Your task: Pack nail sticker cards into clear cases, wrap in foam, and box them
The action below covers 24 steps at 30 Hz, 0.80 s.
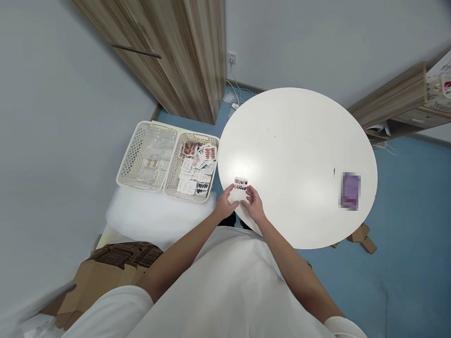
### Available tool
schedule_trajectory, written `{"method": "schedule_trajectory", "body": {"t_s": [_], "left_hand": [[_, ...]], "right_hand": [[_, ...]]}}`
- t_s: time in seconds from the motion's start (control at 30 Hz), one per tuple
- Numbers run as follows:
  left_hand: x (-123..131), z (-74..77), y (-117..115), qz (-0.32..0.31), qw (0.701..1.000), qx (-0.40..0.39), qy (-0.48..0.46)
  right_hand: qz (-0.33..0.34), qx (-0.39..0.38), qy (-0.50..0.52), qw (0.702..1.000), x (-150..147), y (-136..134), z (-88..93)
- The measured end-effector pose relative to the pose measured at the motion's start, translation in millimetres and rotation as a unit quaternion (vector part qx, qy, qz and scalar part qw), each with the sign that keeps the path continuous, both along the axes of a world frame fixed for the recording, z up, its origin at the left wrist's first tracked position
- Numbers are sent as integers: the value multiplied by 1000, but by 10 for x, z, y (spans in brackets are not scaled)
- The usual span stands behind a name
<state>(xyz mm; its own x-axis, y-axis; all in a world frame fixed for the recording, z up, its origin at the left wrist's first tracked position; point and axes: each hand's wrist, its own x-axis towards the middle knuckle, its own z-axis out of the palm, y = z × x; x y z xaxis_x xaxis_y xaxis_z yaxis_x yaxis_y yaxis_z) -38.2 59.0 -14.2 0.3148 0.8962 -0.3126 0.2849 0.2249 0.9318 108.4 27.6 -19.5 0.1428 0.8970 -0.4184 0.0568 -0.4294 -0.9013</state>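
Note:
A small white card of press-on nails [241,183], with two rows of dark and pale patterned nails, is at the near left edge of the round white table [299,141]. My left hand [224,204] grips its left side, the index finger along the edge and the thumb lower down. On the opposite side my right hand [254,205] has its fingers bent against the card's right edge, thumb pointing inward. Whether the card touches the tabletop is hard to tell.
Left of the table, a white basket [207,198] holds many nail cards, beside another basket [121,176] with clear plastic packs. White wrapping material [151,211] and cardboard [91,281] lie nearer me. A blurred purple object [350,190] rests on the table's right. Small boxes [368,245] are on the floor.

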Motion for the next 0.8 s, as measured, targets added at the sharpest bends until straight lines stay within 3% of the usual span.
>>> {"method": "schedule_trajectory", "body": {"t_s": [0.17, 0.33, 0.57, 0.8], "left_hand": [[-19, 20, -22, -11, 1000, 1, 7], [10, 28, -102, 20, 1000, -10, 13], [96, 45, -405, 63, 997, -34, 18], [269, 139, -679, 94, 993, -46, 47]], "right_hand": [[4, -8, 7, 1000, -6, -20, 63], [14, -27, 39, 999, 8, -150, 215], [77, -65, 46, 994, 185, -395, 364], [118, -99, -13, 988, 462, -520, 388]]}}
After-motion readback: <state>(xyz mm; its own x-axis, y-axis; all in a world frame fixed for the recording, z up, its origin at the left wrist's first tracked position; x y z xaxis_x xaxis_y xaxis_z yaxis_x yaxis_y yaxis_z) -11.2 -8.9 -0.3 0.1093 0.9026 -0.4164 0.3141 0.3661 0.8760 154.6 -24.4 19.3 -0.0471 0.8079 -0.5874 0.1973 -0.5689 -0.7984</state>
